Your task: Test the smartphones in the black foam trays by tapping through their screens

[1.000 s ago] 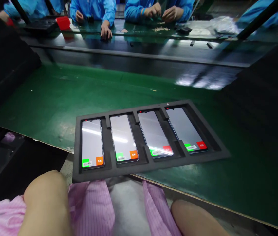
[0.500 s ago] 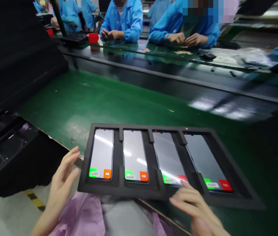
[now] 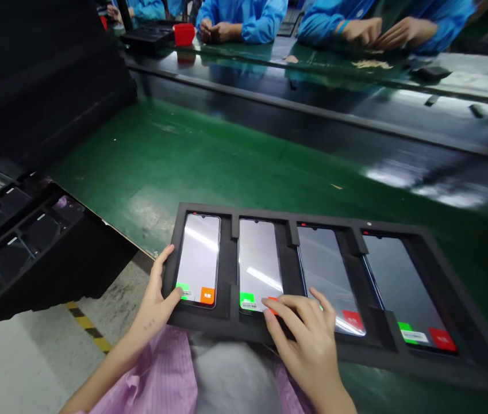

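A black foam tray (image 3: 233, 322) lies near the front edge of the green bench, with several smartphones in its slots. Each lit screen is grey with coloured squares at the bottom, green left and red or orange right. My left hand (image 3: 157, 305) grips the tray's left edge, its thumb over the lower left corner of the leftmost phone (image 3: 198, 253). Above the lower right of the second phone (image 3: 260, 253) is my right hand (image 3: 306, 328), fingers apart, index fingertip at the red square. It partly covers the third phone (image 3: 327, 264). The rightmost phone (image 3: 407, 282) is untouched.
More black trays (image 3: 23, 230) with dark phones stand low at the left, beside a dark panel (image 3: 32, 75). Beyond the green bench (image 3: 226, 155) runs a dark belt (image 3: 312, 126). Co-workers in blue sleeves (image 3: 265, 23) sit opposite, near a red bin (image 3: 184, 34).
My left hand has come up to the tray and closed on its left edge. My right hand has shifted left from the third phone to the second. The view has tilted down.
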Demonstrator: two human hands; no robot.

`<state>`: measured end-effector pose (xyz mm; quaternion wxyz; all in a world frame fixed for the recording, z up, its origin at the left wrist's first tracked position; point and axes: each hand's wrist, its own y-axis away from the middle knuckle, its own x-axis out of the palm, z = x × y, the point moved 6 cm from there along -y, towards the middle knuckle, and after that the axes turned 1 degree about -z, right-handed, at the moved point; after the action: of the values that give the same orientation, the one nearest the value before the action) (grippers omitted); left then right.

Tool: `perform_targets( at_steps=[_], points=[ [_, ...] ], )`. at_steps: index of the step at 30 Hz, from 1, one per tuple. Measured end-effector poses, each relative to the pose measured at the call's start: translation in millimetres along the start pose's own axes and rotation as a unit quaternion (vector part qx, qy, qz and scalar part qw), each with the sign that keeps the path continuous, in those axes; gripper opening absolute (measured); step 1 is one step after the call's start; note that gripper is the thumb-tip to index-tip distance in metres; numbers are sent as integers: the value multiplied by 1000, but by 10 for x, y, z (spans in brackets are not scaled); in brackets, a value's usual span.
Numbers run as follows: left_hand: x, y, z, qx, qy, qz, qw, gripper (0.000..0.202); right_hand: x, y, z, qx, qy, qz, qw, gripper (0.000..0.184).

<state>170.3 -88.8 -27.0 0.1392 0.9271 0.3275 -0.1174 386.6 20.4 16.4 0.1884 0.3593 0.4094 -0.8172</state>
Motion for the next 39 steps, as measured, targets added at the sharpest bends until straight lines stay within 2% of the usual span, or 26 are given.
perform_targets(
  at_steps=[4, 7, 9, 12, 15, 19, 21, 23, 25, 28, 32, 36, 39],
  points=[
    [-25, -12, 18, 30, -9, -27, 999, 66, 42, -26, 56, 6, 0, 30, 1000, 23],
    [-37, -14, 36, 19, -18, -41, 999, 64, 58, -23, 77, 3, 25, 51, 998, 30],
    [-47, -13, 39, 12, -27, -51, 998, 60, -21, 16, 27, 2, 28, 30, 999, 31],
    [-65, -14, 34, 17, -37, -73, 997, 56, -267, 140, -126, 5, 54, -57, 997, 30],
    [-78, -27, 41, 21, -42, -90, 995, 58, -461, 281, -299, 55, 122, -120, 984, 29],
    [-91, -49, 46, 29, -77, -102, 991, 63, -456, 359, -411, 109, 187, -92, 972, 31],
    [-99, -58, 50, 33, -88, -105, 990, 67, -491, 392, -457, 118, 212, -105, 965, 32],
    [-110, -64, 59, 34, -89, -112, 989, 71, -618, 457, -535, 135, 252, -158, 945, 32],
    [-120, -70, 75, 31, -76, -119, 990, 76, -789, 559, -653, 176, 306, -216, 910, 33],
    [-112, -75, 106, 21, -58, -111, 992, 71, -956, 696, -849, 249, 362, -232, 868, 36],
    [-95, -79, 87, 40, -68, -89, 993, 58, -942, 745, -1002, 277, 364, -157, 875, 40],
    [-140, -109, 2, 75, -94, -71, 990, 43, -994, 767, -978, 268, 354, -198, 874, 38],
    [-200, -145, -110, 128, -145, -65, 979, 28, -1000, 723, -946, 257, 325, -196, 889, 37]
  ],
)
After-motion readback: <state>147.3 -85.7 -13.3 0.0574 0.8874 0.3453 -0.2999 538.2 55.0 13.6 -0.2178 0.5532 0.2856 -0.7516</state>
